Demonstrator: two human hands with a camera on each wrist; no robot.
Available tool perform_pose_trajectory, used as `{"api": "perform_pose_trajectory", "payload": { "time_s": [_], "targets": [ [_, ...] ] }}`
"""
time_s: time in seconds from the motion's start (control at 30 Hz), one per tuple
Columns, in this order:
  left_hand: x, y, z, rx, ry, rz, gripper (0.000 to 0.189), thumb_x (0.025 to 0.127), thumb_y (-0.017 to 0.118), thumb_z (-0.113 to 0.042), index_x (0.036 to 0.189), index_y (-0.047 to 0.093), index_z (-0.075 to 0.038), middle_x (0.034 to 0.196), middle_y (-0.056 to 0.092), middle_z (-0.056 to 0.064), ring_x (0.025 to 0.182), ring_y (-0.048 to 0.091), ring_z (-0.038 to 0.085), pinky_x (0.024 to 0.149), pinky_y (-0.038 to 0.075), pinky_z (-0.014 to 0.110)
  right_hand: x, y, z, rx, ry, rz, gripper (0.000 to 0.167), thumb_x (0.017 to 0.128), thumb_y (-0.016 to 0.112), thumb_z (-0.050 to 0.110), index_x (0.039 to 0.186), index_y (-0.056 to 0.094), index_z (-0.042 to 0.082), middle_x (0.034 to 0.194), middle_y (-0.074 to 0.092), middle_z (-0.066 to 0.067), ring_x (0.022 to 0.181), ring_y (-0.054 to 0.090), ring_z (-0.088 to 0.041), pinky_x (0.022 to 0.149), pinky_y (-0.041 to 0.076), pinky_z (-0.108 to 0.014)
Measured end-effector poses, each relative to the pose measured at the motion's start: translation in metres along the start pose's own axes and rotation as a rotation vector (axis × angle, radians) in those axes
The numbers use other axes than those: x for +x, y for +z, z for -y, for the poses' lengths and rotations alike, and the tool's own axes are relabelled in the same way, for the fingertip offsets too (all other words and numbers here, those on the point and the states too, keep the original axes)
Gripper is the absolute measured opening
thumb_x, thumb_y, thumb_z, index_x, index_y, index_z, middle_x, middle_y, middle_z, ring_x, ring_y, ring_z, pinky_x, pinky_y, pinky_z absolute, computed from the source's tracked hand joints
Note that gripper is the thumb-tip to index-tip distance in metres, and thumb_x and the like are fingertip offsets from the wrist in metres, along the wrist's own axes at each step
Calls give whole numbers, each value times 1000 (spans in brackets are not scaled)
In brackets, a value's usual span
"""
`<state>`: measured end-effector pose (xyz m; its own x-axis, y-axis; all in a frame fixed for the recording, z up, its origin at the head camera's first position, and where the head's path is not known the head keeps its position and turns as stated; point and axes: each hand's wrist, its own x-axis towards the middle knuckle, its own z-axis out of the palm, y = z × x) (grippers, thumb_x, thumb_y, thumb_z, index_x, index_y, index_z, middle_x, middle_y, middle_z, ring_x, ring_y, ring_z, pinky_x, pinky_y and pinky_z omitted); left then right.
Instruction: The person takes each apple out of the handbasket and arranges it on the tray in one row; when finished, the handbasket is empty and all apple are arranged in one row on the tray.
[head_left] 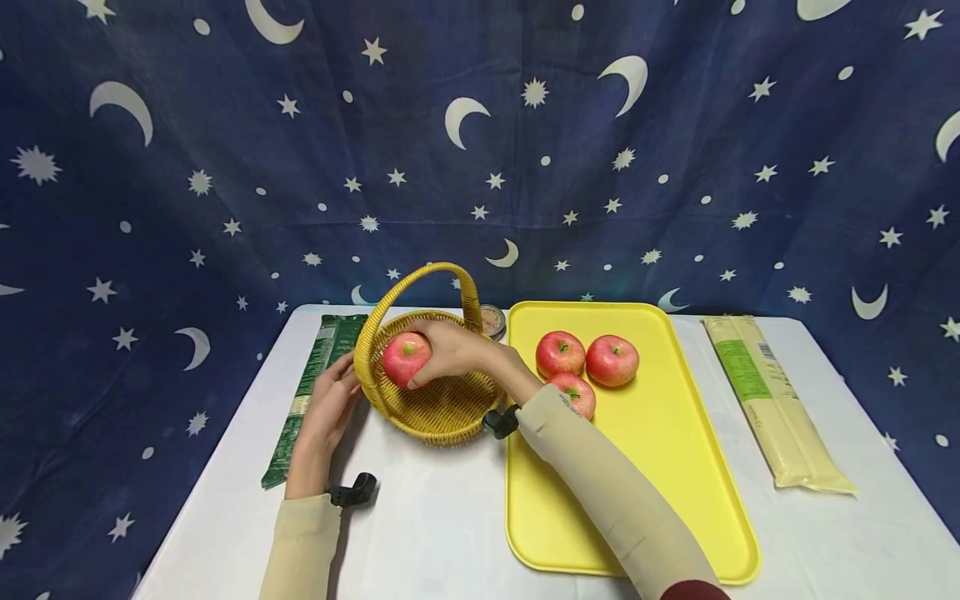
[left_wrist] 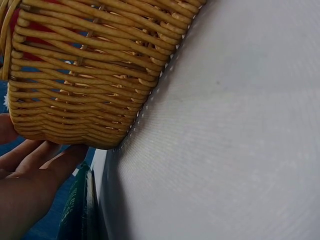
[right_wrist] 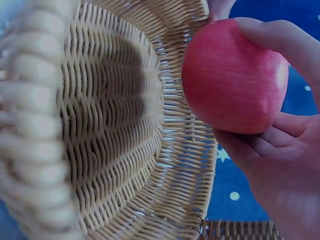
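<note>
My right hand (head_left: pixel 450 346) grips a red apple (head_left: pixel 406 360) over the left part of a yellow wicker basket (head_left: pixel 442 437) with a tall arched handle. In the right wrist view the thumb lies on top of the apple (right_wrist: pixel 232 77) and the fingers are beneath it; bare weave shows inside the basket (right_wrist: pixel 110 120). Against the basket's left outer side rests my left hand (head_left: pixel 330 408). The left wrist view shows its fingers (left_wrist: pixel 47 162) fairly straight, touching the woven wall (left_wrist: pixel 95 100); part of that hand is cut off by the frame.
Three apples (head_left: pixel 612 361) sit in the back of a yellow tray (head_left: pixel 637 492), right of the basket. A green packet (head_left: pixel 296 425) lies at left, a cream packet (head_left: pixel 772 400) at right. Behind the basket is a small round container (head_left: pixel 492 321). A starry blue curtain (head_left: pixel 480 208) hangs behind.
</note>
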<state>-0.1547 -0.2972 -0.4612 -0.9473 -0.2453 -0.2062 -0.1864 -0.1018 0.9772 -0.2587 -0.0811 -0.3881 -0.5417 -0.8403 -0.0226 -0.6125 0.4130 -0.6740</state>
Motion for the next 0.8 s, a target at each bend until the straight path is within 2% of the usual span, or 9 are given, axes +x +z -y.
{"api": "perform_pose_trajectory", "payload": {
  "time_s": [0.23,0.4,0.8],
  "targets": [
    [0,3,1,-2,0,21,55,107,51,-13,160,36,-9,162,40,11,148,39,19,125,30,39,-29,2,-8,23,-1,-79,80,74,90,35,141,55,8,125,67,-5,111,63,-18,96,55,-30],
    [1,4,-2,1,-3,20,55,107,50,-13,160,35,-9,162,40,10,148,40,19,123,33,37,-47,3,-10,57,14,-119,81,74,90,36,143,55,10,128,66,-5,112,65,-19,96,57,-33],
    [-1,1,-3,10,-10,24,57,107,50,-14,161,33,-10,164,35,10,149,35,19,126,28,40,-104,-10,-4,117,56,-209,81,74,90,36,145,55,17,127,66,2,111,63,-16,97,57,-37]
  ]
}}
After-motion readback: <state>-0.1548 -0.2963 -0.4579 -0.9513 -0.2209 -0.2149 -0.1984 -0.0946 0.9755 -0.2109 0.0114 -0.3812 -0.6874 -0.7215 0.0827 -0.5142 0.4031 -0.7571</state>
